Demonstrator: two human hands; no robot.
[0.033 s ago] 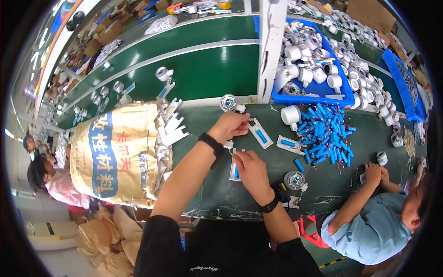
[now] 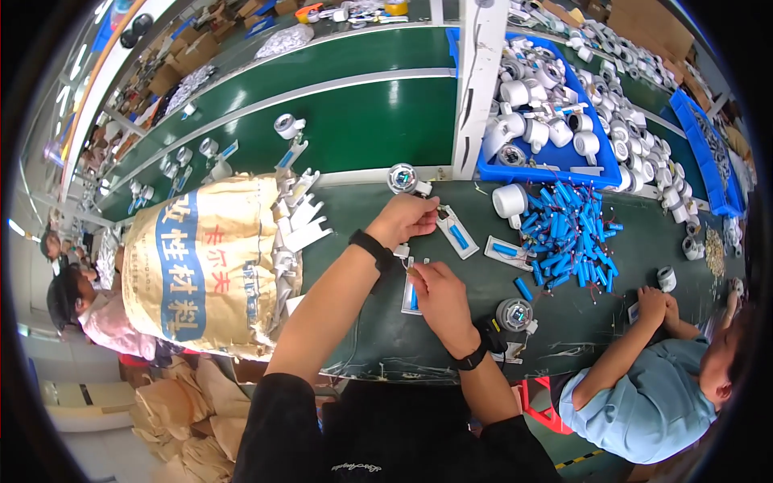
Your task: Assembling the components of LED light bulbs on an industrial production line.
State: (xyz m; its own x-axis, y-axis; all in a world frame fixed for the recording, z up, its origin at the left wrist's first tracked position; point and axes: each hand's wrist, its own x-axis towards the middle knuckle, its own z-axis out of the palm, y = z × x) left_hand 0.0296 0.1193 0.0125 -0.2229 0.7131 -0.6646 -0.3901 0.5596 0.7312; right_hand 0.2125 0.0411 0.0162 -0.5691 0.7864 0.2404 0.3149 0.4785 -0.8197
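Head view: white battery housing (image 2: 408,295) lying just left of right hand (image 2: 441,299), partly beneath fingers, long axis running near-to-far; right hand being nearer, palm facing down, fingertips pinching, held item unclear; left hand (image 2: 405,220) hovering farther out, fingers narrowing beside second housing (image 2: 469,251), grip unclear

At your left, a big tan paper sack (image 2: 201,278) is bulging, its mouth facing right. Behind it, a person in a pink top and dark cap (image 2: 113,318) is showing, while crumpled brown bags (image 2: 189,427) are lying below. Ahead of you, a green conveyor belt (image 2: 370,121) is stretching across, and a white post (image 2: 477,97) is standing at its near edge. At your right, a co-worker in a light-blue shirt (image 2: 648,406) is leaning over the bench, near a partly hidden red stool (image 2: 543,409).
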